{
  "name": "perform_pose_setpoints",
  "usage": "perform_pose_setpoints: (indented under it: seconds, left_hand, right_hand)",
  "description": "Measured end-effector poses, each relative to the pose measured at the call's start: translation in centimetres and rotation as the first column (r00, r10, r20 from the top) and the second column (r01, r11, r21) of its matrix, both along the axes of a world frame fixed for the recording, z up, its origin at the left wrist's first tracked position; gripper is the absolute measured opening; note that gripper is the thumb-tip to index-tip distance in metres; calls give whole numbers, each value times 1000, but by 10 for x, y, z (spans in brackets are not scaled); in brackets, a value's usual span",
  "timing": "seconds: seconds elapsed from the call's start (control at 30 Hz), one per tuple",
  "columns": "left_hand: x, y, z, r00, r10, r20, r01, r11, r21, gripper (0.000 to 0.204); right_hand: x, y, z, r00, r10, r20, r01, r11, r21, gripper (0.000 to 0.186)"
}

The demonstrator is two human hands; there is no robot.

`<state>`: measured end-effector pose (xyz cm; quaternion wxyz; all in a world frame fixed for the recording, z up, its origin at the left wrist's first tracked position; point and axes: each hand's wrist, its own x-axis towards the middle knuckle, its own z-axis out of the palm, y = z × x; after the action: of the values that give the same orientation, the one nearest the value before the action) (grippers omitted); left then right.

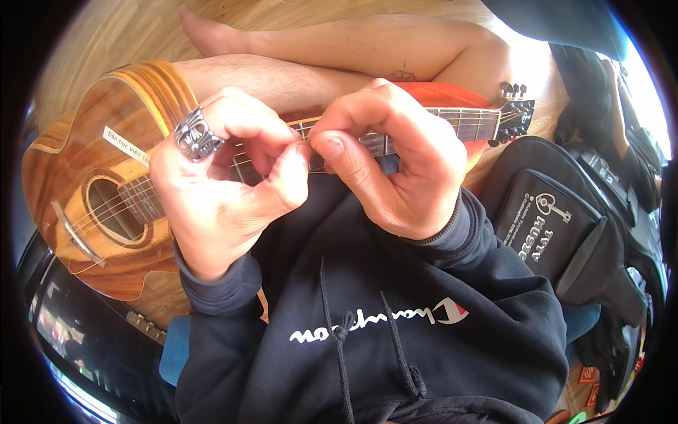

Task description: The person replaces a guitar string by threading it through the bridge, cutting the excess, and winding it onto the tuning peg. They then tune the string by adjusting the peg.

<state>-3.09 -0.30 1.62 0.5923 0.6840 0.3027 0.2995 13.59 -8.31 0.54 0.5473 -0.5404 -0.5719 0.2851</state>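
My left hand (226, 184), with a large silver ring, and my right hand (395, 166) are raised above the neck of a wooden acoustic guitar (99, 141). On each, the thumb and forefinger are pinched, their tips nearly meeting near the middle of the view; whatever is between them is too small to make out. Behind my hands run the strings and fretboard (473, 124), out to the black headstock (514, 116) at the right. The guitar's body, with a white label, soundhole and bridge, fills the left side.
My bare legs (367, 39) stretch across the wooden floor (127, 49), beside orange cloth (438, 94). A black padded bag (586, 275) lies at the right; behind it is what looks like another person's limb (616, 106). A glossy black object (67, 339) is at lower left.
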Motion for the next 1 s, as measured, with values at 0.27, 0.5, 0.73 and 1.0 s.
perform_pose_setpoints:
  seconds: [0.27, 0.5, 0.73, 1.0]
  left_hand:
    - [20, -20, -3, 941, 337, -12, -256, 738, 624, 18]
    - [24, -17, -12, 945, 295, 141, -319, 737, 595, 15]
    - [12, -15, -2, 962, 125, 244, -62, 965, -254, 14]
    - [16, -21, 0, 977, 196, 83, -182, 971, -153, 14]
  right_hand:
    - [-2, -2, 2, 997, -50, -64, 45, 996, -83, 6]
    - [-5, -4, 6, 963, -49, -264, 12, 990, -139, 4]
    - [-7, -6, 7, 931, -66, -360, 10, 988, -157, 4]
    - [-7, -6, 2, 972, -93, -214, 64, 988, -138, 5]
